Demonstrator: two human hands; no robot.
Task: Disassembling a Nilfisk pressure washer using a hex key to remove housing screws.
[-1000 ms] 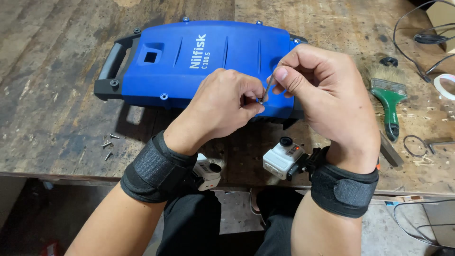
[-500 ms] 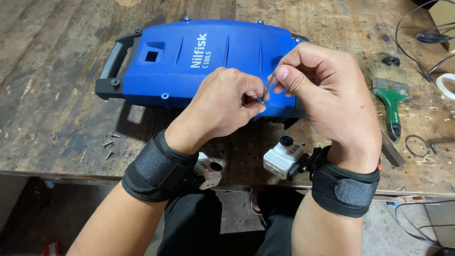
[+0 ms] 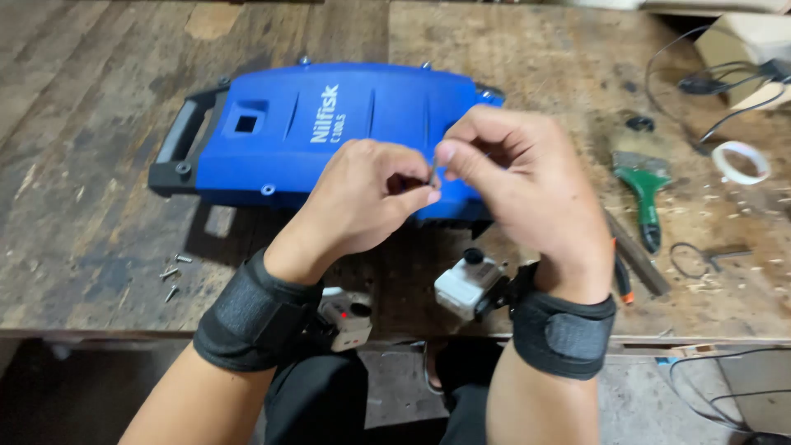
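1. Left hand (image 3: 367, 198) and right hand (image 3: 515, 185) meet above the middle of the wooden surface (image 3: 99, 74); their fingertips press together on a small metal piece (image 3: 433, 175), pinched between thumb and forefinger of each hand. The piece is too small to tell its kind.
2. Directly behind the hands, toward 12 o'clock, lies a blue plastic housing (image 3: 329, 132), flat on the surface, with a black handle (image 3: 177, 144) at its 9 o'clock end. The hands hide its edge toward 4 o'clock.
3. The housing carries white lettering near its centre and a small square opening (image 3: 246, 124) toward 10 o'clock.
4. Loose screws (image 3: 171, 272) lie on the surface at 8 o'clock from the hands, well apart from the housing.
5. At 3 o'clock lies a green-handled scraper (image 3: 645, 194); beyond it, a white tape roll (image 3: 739, 161).
6. Black cables (image 3: 700, 82) run at 2 o'clock.
7. Each wrist wears a black strap (image 3: 255, 317) bearing a small white camera (image 3: 468, 284), near the surface edge at 6 o'clock.
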